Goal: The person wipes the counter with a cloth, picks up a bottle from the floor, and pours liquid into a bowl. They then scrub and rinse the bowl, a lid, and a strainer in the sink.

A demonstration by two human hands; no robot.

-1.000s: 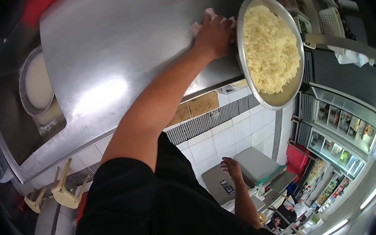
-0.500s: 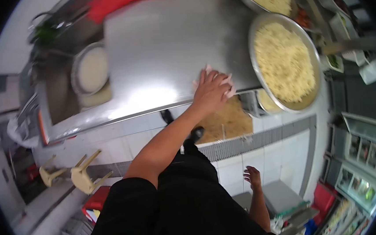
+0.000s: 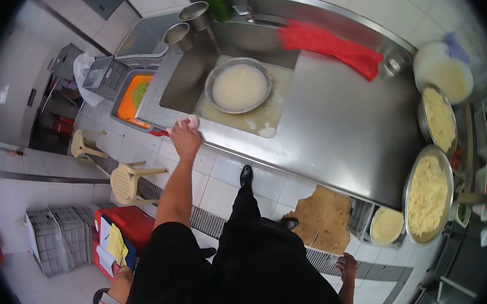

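Observation:
My left hand point(image 3: 185, 138) is closed round a crumpled pinkish cloth point(image 3: 191, 122) and rests on the front edge of the steel counter point(image 3: 345, 138), near the sink's front left corner. Beside it, in the sink point(image 3: 186, 82), a metal bowl point(image 3: 240, 88) of cloudy whitish liquid stands in shallow water. My right hand point(image 3: 347, 265) hangs low at my right side, its fingers curled; nothing can be made out in it. Red gloves point(image 3: 332, 48) lie along the counter's back.
Large bowls of pale yellow shreds point(image 3: 428, 194) stand at the counter's right end. Cardboard point(image 3: 320, 220) lies on the floor. Two beige stools point(image 3: 126, 183) and a red box point(image 3: 126, 230) are at the left. Another person's arm point(image 3: 120, 287) shows at the lower left.
My left hand has moved left along the counter edge with the cloth, from near the bowls to the sink's corner. The view has turned left, showing the whole sink and another person.

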